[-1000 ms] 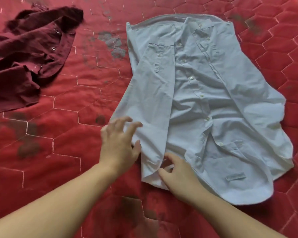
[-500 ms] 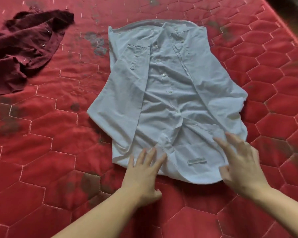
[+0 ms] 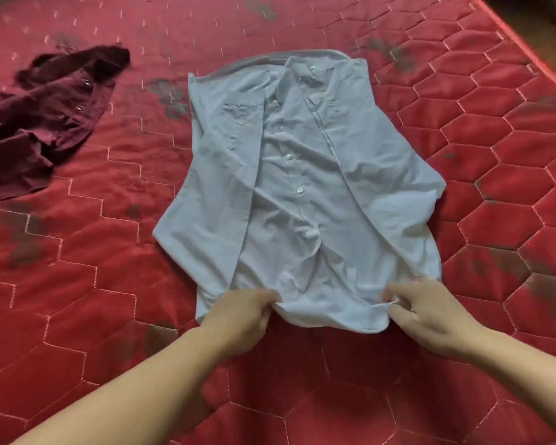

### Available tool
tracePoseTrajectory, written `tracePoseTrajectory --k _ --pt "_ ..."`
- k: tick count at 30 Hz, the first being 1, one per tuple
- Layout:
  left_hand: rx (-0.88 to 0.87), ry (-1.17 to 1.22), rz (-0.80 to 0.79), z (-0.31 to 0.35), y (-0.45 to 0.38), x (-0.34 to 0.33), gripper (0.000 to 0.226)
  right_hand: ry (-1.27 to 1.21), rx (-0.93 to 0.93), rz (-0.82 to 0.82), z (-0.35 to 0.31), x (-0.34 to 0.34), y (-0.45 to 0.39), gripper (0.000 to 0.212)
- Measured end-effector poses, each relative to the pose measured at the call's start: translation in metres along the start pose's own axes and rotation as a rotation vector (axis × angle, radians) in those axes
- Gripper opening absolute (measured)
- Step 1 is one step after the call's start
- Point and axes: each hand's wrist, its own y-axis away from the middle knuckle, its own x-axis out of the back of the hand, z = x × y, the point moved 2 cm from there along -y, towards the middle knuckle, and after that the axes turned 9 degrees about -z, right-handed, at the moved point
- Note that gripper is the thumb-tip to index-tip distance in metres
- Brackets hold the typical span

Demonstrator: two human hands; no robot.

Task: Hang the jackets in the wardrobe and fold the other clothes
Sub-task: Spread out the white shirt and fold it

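A pale blue button-up shirt (image 3: 302, 194) lies front up on the red quilted mattress (image 3: 93, 284), collar at the far end, both sides folded in over the button row. My left hand (image 3: 241, 319) pinches the near hem left of the middle. At the hem's right end my right hand (image 3: 430, 316) grips the cloth, fingers curled around the edge. The hem is bunched slightly between the two hands.
A dark maroon garment (image 3: 42, 123) with snap buttons lies crumpled at the far left of the mattress. The mattress edge (image 3: 527, 46) runs diagonally at the top right, with floor beyond it. Dark stains mark the red cover.
Both hands moved from hovering open over the shirt's lower part to its near hem and took hold of it. The right hand shifted to the right corner.
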Motion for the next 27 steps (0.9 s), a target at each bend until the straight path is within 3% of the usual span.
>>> tracePoseTrajectory --k 3,5,8,10,13,14,15,18,22,24,27 --pt "0.124 0.1 -0.487 -0.006 0.008 0.025 0.022 -0.205 -0.122 -0.492 -0.019 0.02 -0.009 0.012" --pt "0.217 0.226 -0.721 -0.008 0.015 0.041 0.025 -0.325 -0.228 -0.773 -0.032 0.032 -0.015 0.003" --pt "0.313 0.518 -0.801 -0.018 0.017 0.064 0.016 -0.465 -0.338 -0.919 -0.044 0.054 -0.03 0.025" --pt "0.299 0.558 -0.597 -0.03 0.006 0.083 0.008 -0.483 -0.371 -0.748 -0.052 0.073 -0.052 0.027" --pt "0.324 0.509 0.113 -0.052 -0.016 0.109 0.021 -0.34 -0.295 -0.049 -0.051 0.099 -0.095 0.024" --pt "0.35 0.397 0.332 -0.057 -0.018 0.111 0.029 -0.203 -0.284 0.111 -0.05 0.099 -0.103 0.031" --pt "0.347 0.266 0.45 -0.059 -0.018 0.108 0.037 -0.051 -0.271 0.191 -0.05 0.093 -0.105 0.039" --pt "0.205 0.02 0.389 -0.058 -0.014 0.072 0.043 0.364 -0.098 0.267 -0.051 0.062 -0.095 0.054" --pt "0.222 -0.192 -0.017 -0.067 -0.017 0.011 0.065 0.649 0.121 0.23 -0.043 0.018 -0.085 0.068" --pt "0.22 -0.212 -0.077 -0.076 -0.023 -0.004 0.075 0.711 0.002 0.1 -0.028 0.002 -0.088 0.063" --pt "0.168 -0.216 0.023 -0.089 -0.027 -0.007 0.076 0.533 -0.363 0.029 0.008 0.001 -0.097 0.064"
